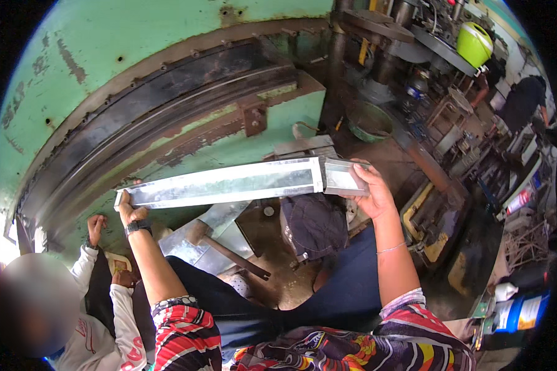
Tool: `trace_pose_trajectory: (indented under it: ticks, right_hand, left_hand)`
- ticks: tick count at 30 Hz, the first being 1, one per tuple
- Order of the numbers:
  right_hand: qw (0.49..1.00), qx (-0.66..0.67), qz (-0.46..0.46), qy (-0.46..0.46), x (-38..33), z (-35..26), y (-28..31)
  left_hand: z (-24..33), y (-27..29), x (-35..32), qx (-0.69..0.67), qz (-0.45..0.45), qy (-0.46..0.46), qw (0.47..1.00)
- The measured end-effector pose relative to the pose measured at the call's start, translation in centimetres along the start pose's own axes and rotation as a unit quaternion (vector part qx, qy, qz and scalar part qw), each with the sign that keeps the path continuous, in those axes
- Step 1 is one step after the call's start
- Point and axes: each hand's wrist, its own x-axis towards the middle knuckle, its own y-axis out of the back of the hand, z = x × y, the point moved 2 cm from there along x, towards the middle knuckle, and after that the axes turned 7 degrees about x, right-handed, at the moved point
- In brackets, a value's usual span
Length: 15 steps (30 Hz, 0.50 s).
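Note:
A long, shiny sheet-metal channel (229, 184) spans the space in front of me, its raised edges running lengthwise. My left hand (130, 211), with a dark watch at the wrist, is closed round its left end. At the other end a short sheet-metal channel piece (340, 176) meets it, set at a slight angle. My right hand (375, 191) grips that short piece at its outer end. Whether the two pieces are joined or only touching, I cannot tell. Below the channel lies a hammer (234, 255) with a thick head and long handle, beside flat metal sheets (213, 221).
A large green machine (284, 127) with a long dark bar stands ahead. At my left sits another person in a white sleeve (125, 321). Dark cloth (315, 226) lies below the channel. A green basin (370, 123), a lime-green jug (474, 46) and a blue bucket (529, 310) are rightward.

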Motion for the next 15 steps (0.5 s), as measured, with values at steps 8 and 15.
trace_pose_trajectory:
  ticks: [8, 15]
  right_hand:
    - [0.998, -0.035, 0.051, -0.002, -2.2, -2.3, 4.0]
    - [0.993, -0.062, 0.101, 0.032, -3.5, -4.3, 8.7]
  left_hand:
    - [-6.9, -2.5, -2.1, 0.072, -0.055, 0.055, 0.994]
    - [-12.2, -4.6, -4.4, 0.009, 0.001, 0.147, 0.989]
